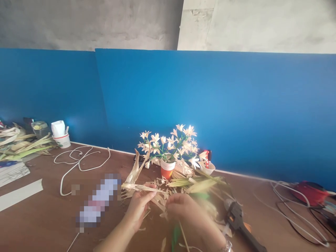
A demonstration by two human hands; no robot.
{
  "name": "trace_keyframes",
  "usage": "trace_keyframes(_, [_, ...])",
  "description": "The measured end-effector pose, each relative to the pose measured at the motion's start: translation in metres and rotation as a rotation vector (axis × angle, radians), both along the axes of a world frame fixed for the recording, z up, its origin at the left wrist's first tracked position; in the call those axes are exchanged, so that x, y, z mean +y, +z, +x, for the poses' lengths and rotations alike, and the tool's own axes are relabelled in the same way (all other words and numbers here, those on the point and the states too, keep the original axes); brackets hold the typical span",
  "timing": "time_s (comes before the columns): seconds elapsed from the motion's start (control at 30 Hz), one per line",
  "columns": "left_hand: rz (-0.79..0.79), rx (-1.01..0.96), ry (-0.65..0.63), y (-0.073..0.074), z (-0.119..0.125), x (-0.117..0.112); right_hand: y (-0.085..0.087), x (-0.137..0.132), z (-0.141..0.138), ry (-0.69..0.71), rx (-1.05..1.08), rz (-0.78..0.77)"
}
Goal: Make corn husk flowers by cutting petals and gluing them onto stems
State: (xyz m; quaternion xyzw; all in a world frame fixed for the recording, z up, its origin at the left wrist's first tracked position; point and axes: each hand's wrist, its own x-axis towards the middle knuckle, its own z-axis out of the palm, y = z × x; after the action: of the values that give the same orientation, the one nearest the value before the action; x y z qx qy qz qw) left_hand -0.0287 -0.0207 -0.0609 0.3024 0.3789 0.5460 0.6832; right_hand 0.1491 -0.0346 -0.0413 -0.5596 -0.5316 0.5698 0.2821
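Note:
My left hand (140, 203) pinches a pale dried corn husk strip (141, 188) between thumb and fingers, its narrow end pointing right. Close to that end is my right hand (181, 208), blurred, its fingers curled in; whatever they hold is hidden. Dried husk pieces (157, 201) lie scattered under and around both hands. Just behind stands a stack of red and white paper cups (167, 169) with pale husk flowers (170, 141) on green stems. Yellow-green husk leaves (202, 183) lie to the right of the cups. A taller dried husk (135, 169) sticks up behind my left hand.
A black glue gun (240, 222) lies right of my right forearm. A white cable (78, 162) and a pixelated phone-like object (99, 201) are at left, with a husk pile (23, 143) beyond. A red object (309, 192) sits among cables at right. A blue partition (210, 105) borders the table.

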Motion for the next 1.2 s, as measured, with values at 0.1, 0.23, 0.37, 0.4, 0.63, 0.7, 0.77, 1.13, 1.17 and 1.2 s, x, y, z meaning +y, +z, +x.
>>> trace_keyframes(0.1, [-0.004, -0.010, -0.007, 0.001, 0.001, -0.001, -0.007, 0.000, -0.009, 0.007, 0.264, -0.071])
trace_keyframes(0.23, [0.002, -0.015, 0.007, 0.002, 0.001, -0.001, -0.024, 0.005, -0.014, -0.044, 0.237, -0.036])
trace_keyframes(0.37, [-0.020, -0.030, -0.003, 0.002, 0.001, 0.000, -0.036, 0.008, -0.016, -0.059, 0.214, 0.046])
trace_keyframes(0.4, [-0.023, -0.039, -0.009, 0.002, 0.001, 0.000, -0.037, 0.008, -0.016, -0.064, 0.195, 0.062])
trace_keyframes(0.63, [-0.004, 0.003, 0.077, 0.004, -0.007, 0.006, -0.034, 0.010, -0.007, -0.117, 0.076, 0.057])
trace_keyframes(0.7, [0.018, 0.093, 0.043, 0.008, -0.014, 0.007, -0.029, 0.011, -0.002, -0.119, 0.063, 0.068])
trace_keyframes(0.77, [0.016, 0.189, -0.149, 0.012, -0.021, 0.005, -0.023, 0.011, 0.002, -0.127, 0.043, 0.078])
trace_keyframes(1.13, [-0.053, 0.607, -0.236, 0.013, -0.028, 0.009, -0.012, 0.010, 0.006, -0.126, -0.017, 0.097])
trace_keyframes(1.17, [-0.013, 0.701, -0.137, 0.012, -0.030, 0.012, -0.013, 0.010, 0.006, -0.127, -0.013, 0.107])
trace_keyframes(1.2, [0.031, 0.814, -0.038, 0.011, -0.033, 0.014, -0.013, 0.011, 0.005, -0.128, -0.011, 0.115])
